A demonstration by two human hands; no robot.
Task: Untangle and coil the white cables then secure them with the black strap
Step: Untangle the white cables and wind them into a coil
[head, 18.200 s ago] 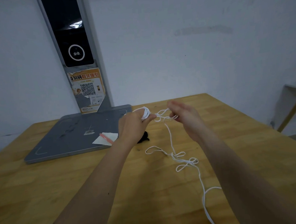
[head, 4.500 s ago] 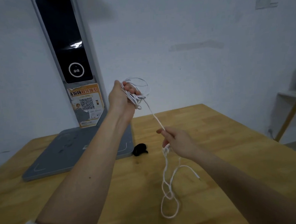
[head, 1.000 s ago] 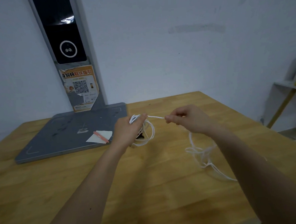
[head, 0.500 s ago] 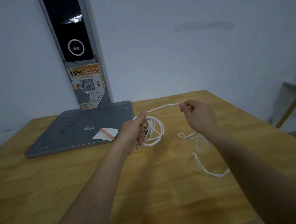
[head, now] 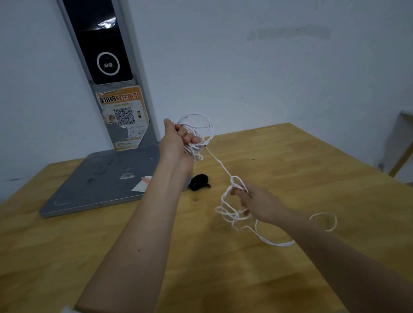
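My left hand (head: 175, 143) is raised above the table and grips a coil of white cable (head: 198, 125), whose loops stand up over my fingers. From that coil one strand (head: 219, 161) runs down and to the right to my right hand (head: 256, 201). That hand pinches the strand low over the table, at a tangle of white loops (head: 230, 213). More loose cable (head: 324, 220) trails across the wood to the right, behind my forearm. The black strap (head: 199, 181) lies rolled up on the table between my two arms, untouched.
A grey scanner base (head: 100, 182) with a tall dark column (head: 104, 41) stands at the back left of the wooden table (head: 232, 275). A white paper slip with a pink strip (head: 143, 184) lies on the base. A shelf (head: 411, 129) stands at the right.
My left hand has lifted the coil up off table height. My right hand has dropped lower and nearer to me along the strand, to the tangle. The black strap has come into view.
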